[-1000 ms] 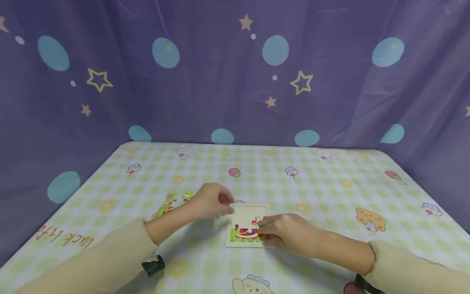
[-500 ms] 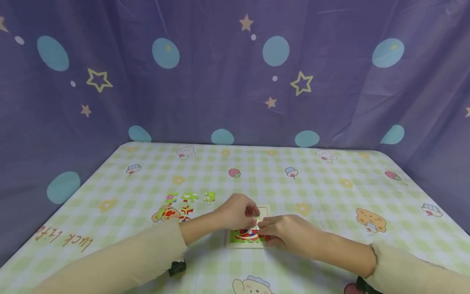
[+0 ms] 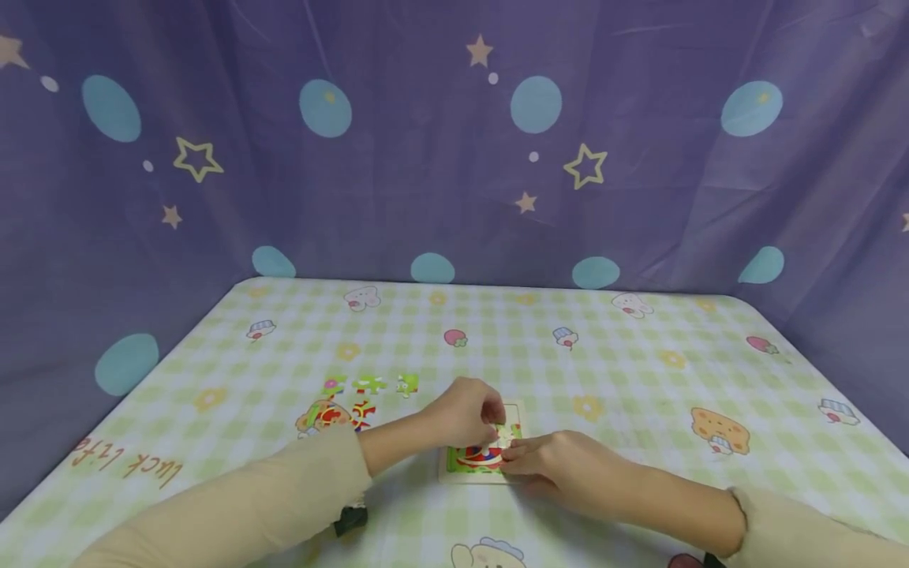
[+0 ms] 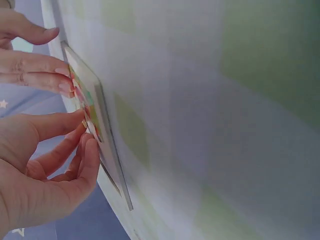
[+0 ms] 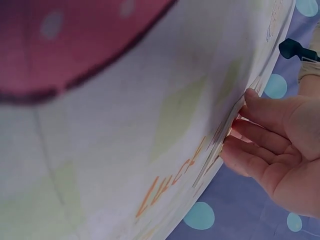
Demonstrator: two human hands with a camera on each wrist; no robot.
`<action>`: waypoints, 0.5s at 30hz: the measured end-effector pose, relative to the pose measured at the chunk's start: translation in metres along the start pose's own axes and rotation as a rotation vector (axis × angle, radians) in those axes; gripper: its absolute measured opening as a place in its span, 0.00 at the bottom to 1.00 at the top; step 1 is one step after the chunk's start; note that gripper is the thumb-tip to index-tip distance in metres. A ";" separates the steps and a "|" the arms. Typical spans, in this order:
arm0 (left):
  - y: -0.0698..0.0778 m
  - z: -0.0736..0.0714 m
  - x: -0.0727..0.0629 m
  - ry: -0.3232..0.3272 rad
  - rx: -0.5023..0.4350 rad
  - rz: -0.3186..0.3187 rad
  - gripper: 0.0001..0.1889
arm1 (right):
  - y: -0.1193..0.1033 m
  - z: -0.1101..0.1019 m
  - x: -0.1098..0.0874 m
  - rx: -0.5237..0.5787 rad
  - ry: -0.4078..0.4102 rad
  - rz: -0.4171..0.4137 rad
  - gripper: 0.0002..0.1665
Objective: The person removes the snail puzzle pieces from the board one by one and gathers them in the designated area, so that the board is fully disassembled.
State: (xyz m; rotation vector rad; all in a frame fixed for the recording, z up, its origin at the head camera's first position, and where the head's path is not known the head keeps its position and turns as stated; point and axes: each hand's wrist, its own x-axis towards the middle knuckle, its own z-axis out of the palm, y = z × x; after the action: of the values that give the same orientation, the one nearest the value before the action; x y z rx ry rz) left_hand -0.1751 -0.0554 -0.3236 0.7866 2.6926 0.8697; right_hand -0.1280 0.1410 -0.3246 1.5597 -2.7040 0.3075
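A small square jigsaw board [image 3: 474,479] with a pale rim lies on the table, red, green and blue pieces filling its near part. My left hand [image 3: 461,412] is over the board from the left, its thumb and fingers pinching a green and white puzzle piece [image 3: 510,431] low at the surface. In the left wrist view its fingertips [image 4: 82,117] meet the coloured pieces, partly hiding them. From the right, my right hand [image 3: 571,473] rests straight fingers on the board's right side. The right wrist view shows that hand's thumb [image 5: 251,95] at the board's edge.
Several loose puzzle pieces lie left of the board, among them a green one [image 3: 407,384] and a red one [image 3: 362,412]. A checked, printed cloth [image 3: 611,355] covers the table. Behind it hangs a purple curtain [image 3: 440,189].
My left hand has moved right, from the board's left edge to over its middle, uncovering loose pieces behind. The green and white piece now shows in the board. My right hand has shifted slightly nearer.
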 end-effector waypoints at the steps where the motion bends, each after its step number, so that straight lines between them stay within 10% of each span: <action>1: 0.000 0.000 0.000 -0.007 -0.014 -0.009 0.04 | -0.001 0.000 0.000 0.001 -0.001 -0.002 0.18; 15: 0.000 0.000 0.006 -0.029 -0.208 -0.170 0.06 | -0.004 -0.001 0.000 -0.028 -0.050 0.007 0.21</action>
State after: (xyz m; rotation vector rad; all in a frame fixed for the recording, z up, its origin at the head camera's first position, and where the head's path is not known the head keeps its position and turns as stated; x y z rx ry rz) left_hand -0.1796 -0.0521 -0.3240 0.5140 2.5454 1.0641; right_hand -0.1246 0.1396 -0.3235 1.5729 -2.7387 0.2331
